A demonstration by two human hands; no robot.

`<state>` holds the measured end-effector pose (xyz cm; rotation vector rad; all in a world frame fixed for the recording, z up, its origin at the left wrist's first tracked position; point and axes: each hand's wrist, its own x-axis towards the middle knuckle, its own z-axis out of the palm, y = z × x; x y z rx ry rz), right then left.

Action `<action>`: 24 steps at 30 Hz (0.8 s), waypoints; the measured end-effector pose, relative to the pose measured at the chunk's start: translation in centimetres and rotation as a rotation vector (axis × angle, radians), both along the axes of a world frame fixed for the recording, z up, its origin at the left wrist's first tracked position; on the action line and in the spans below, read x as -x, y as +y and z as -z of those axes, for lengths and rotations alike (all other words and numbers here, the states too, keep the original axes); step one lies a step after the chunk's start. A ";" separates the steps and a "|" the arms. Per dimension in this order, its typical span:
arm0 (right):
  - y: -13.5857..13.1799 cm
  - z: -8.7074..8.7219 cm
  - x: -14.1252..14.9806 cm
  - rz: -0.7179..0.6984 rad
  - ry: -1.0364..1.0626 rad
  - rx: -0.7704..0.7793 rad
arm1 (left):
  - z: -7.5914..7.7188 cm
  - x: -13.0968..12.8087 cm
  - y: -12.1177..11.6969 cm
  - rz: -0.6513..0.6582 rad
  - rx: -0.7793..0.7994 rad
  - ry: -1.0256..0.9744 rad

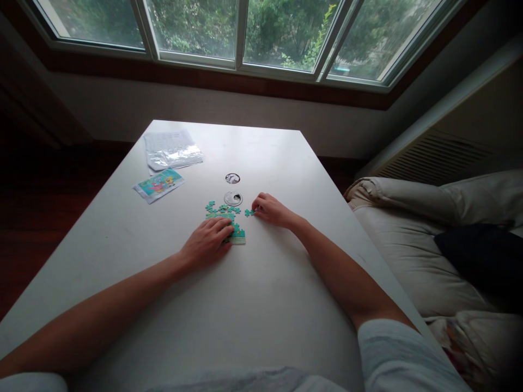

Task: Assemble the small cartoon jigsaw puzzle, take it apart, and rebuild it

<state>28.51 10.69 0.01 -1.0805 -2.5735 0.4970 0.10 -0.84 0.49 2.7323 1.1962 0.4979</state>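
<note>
A partly assembled jigsaw puzzle (237, 239) in green and teal lies on the white table. My left hand (210, 238) rests over its left side, fingers stretched out and lying on it, hiding part of the picture. Along the puzzle's far edge are several loose puzzle pieces (224, 208). To the right of them, my right hand (269, 209) is closed in a pinch at a small teal puzzle piece (252, 213), mostly covered by the fingertips. Another loose piece (247, 213) lies just left of it.
A colourful picture sheet (159, 185) and a clear plastic bag with papers (174, 149) lie at the back left of the white table (261, 305). Two round fittings (232, 198) are set in the tabletop beyond the pieces. A pale sofa (408, 250) stands at the right.
</note>
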 end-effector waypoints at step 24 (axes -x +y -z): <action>-2.2 1.3 4.5 0.057 0.081 -0.168 | 0.1 0.0 0.0 0.002 -0.005 -0.011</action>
